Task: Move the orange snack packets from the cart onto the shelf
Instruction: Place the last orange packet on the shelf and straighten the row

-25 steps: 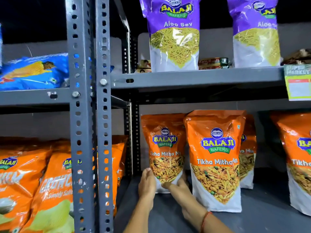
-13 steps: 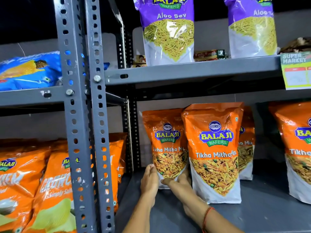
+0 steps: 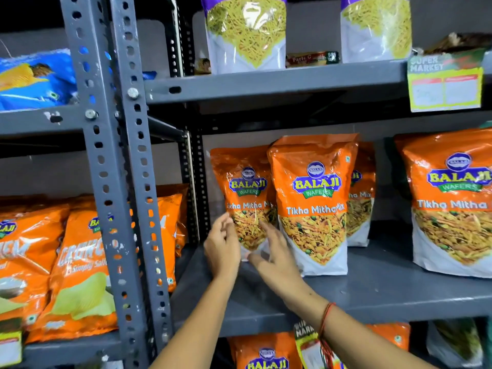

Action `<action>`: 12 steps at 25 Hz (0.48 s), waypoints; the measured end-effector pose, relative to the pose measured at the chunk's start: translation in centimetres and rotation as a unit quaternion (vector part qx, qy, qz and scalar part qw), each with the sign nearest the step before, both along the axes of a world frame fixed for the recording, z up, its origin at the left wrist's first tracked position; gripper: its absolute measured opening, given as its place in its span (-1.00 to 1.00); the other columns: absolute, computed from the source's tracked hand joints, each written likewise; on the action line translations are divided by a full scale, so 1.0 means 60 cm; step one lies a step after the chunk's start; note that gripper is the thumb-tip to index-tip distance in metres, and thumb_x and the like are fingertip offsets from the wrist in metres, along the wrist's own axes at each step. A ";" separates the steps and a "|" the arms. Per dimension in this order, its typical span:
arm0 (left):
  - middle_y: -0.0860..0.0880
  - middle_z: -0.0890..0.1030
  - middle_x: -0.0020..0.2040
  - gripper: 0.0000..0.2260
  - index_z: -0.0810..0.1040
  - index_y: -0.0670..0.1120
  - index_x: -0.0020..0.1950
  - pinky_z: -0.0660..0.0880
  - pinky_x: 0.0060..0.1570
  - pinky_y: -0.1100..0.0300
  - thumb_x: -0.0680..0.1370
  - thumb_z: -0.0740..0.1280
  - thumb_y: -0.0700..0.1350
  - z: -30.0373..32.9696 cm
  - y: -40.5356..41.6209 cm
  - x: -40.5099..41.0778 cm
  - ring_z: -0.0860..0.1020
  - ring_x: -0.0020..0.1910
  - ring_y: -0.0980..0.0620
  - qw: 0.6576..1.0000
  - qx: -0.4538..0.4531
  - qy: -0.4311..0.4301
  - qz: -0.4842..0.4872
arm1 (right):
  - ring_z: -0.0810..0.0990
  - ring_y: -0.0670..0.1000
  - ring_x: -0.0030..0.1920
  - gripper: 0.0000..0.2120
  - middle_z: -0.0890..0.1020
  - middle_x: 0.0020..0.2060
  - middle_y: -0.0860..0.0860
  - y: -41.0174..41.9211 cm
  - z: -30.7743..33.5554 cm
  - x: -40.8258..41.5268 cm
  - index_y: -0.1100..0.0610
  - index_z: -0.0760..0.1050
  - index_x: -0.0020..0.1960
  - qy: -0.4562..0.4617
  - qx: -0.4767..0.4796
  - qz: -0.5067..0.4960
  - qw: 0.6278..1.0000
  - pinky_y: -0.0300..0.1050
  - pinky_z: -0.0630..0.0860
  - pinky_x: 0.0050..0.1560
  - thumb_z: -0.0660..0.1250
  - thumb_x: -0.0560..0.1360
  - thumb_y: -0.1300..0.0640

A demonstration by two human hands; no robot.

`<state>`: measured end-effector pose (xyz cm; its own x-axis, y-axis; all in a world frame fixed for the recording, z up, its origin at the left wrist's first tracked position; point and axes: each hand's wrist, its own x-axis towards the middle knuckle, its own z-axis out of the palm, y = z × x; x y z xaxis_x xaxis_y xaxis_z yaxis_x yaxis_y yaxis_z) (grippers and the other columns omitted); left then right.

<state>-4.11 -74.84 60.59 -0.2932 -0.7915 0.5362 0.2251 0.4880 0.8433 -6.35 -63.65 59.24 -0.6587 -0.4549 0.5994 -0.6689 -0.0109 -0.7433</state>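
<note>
An orange Tikha Mitha Mix packet (image 3: 245, 187) stands at the left end of the grey middle shelf (image 3: 372, 288), leaning slightly. My left hand (image 3: 222, 246) is at its lower left edge with fingers spread. My right hand (image 3: 277, 251) lies flat against its lower front, thumb by the base, fingers apart. Neither hand is closed around the packet. A second orange packet (image 3: 314, 198) stands just to its right and overlaps it. Another (image 3: 360, 209) is partly hidden behind that one. A larger-looking one (image 3: 452, 203) stands at the far right. The cart is out of view.
Perforated grey uprights (image 3: 111, 182) divide the bays. Orange chip bags (image 3: 80, 262) fill the left bay, with blue bags (image 3: 32, 78) above. Aloo sev packets (image 3: 245, 35) stand on the upper shelf. A price tag (image 3: 444, 83) hangs right. More orange packets (image 3: 266, 352) sit below.
Both hands have loosened from the packet's base and their fingers have spread. The packet stays standing on the shelf. My view has tilted down a little.
</note>
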 end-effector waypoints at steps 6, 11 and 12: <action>0.03 0.67 -0.08 -0.70 0.60 -0.01 0.11 0.55 -0.06 0.23 0.43 0.46 0.05 0.003 0.063 -0.031 0.63 -0.11 0.11 0.979 -0.053 -0.032 -0.194 | 0.48 0.01 0.19 -0.54 0.44 0.14 -0.01 0.138 0.022 -0.061 0.03 0.36 0.21 0.064 -0.237 -0.162 0.956 0.06 0.53 0.16 0.47 0.40 0.03; 0.07 0.61 0.21 -0.44 0.46 0.15 0.19 0.49 0.13 0.20 0.25 0.59 0.09 -0.033 0.082 -0.054 0.57 0.14 0.15 0.925 0.015 -0.172 -0.338 | 0.47 -0.03 0.28 -0.10 0.45 0.31 -0.05 0.224 0.001 -0.165 -0.05 0.20 0.34 -0.109 0.019 -0.018 0.994 -0.07 0.42 0.31 0.61 0.15 -0.12; 0.09 0.57 0.26 -0.36 0.43 0.13 0.25 0.47 0.17 0.18 0.24 0.60 0.08 -0.038 0.084 -0.057 0.54 0.19 0.12 0.918 0.009 -0.198 -0.342 | 0.47 -0.05 0.31 -0.05 0.46 0.35 -0.06 0.232 -0.004 -0.174 -0.06 0.18 0.39 -0.115 0.111 0.016 0.987 -0.06 0.42 0.34 0.62 0.15 -0.12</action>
<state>-7.50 -69.78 58.28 -0.8947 -0.3568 0.2687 0.1477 0.3314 0.9318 -16.79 -49.75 59.01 -0.7491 -0.5809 0.3185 -0.4842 0.1519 -0.8617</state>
